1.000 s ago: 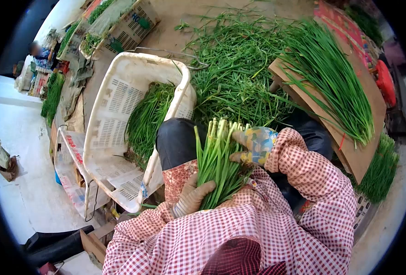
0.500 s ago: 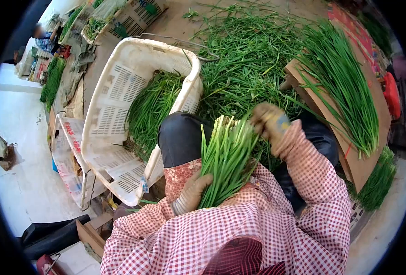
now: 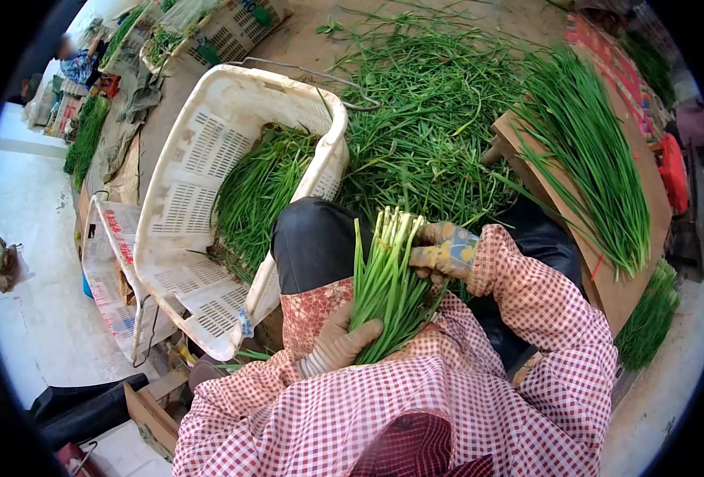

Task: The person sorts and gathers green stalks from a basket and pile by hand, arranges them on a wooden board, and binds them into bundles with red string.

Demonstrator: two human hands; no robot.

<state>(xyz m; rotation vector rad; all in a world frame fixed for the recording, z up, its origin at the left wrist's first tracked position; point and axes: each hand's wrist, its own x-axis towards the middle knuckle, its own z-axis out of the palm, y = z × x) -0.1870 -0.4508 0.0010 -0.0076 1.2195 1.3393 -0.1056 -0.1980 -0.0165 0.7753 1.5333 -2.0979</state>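
Observation:
A bunch of garlic chives [image 3: 391,278] rests in my lap, its pale cut ends pointing up and away from me. My left hand [image 3: 340,342], in a worn glove, is wrapped round the lower leafy part with the thumb across the front. Against the right side of the stalks, just below the pale ends, is my right hand [image 3: 445,250] in a glove with blue and yellow patches. Its fingers are bent and pinch at the outer stalks; the fingertips are partly hidden. To the left, a white plastic basket [image 3: 181,179] lies tipped, with more chives [image 3: 260,183] inside.
Loose green leaves [image 3: 431,119] are heaped on the floor ahead. On the right, a long bundle of chives [image 3: 594,159] lies on a brown board [image 3: 630,298], with another bundle [image 3: 646,322] below. Further baskets [image 3: 228,32] stand at the back left, near a seated person [image 3: 77,67].
My right hand has come down and left from beside the bunch's top onto the stalks. My left thumb now lies further across the bunch, which stays in my lap.

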